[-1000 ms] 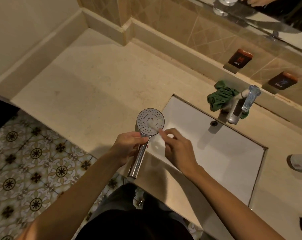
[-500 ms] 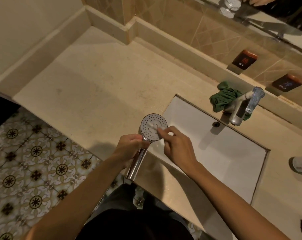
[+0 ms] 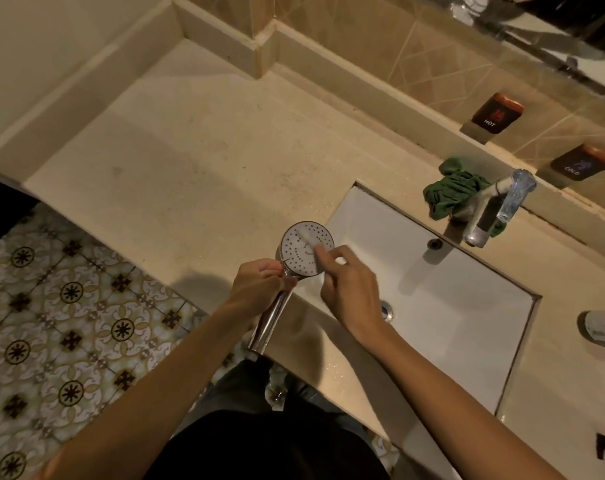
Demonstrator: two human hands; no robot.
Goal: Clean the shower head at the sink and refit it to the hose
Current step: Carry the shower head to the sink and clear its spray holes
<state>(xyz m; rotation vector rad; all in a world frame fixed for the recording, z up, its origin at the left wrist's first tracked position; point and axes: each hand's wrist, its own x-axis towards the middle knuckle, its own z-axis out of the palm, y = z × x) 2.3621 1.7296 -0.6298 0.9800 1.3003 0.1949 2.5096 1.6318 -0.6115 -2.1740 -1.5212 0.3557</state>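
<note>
So the left hand [image 3: 259, 284] is wrapped round the chrome handle just under the shower head [image 3: 307, 247], keeping the nozzle face tipped up right at the near-left corner of the sink [image 3: 467, 327], probably so drips land in the basin. The right hand [image 3: 349, 289] pinches something small and pale against the face; can't tell what it is. Beyond, there's plenty of bare worktop [image 3: 190, 161] to the left, while the green cloth [image 3: 448, 194] and tap [image 3: 484, 213] crowd the back rim.

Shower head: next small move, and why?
Probably keep rubbing across the holes: the left hand grips the shower head face-up at the sink edge, and the right hand pinches something small and pale against its face.
</note>
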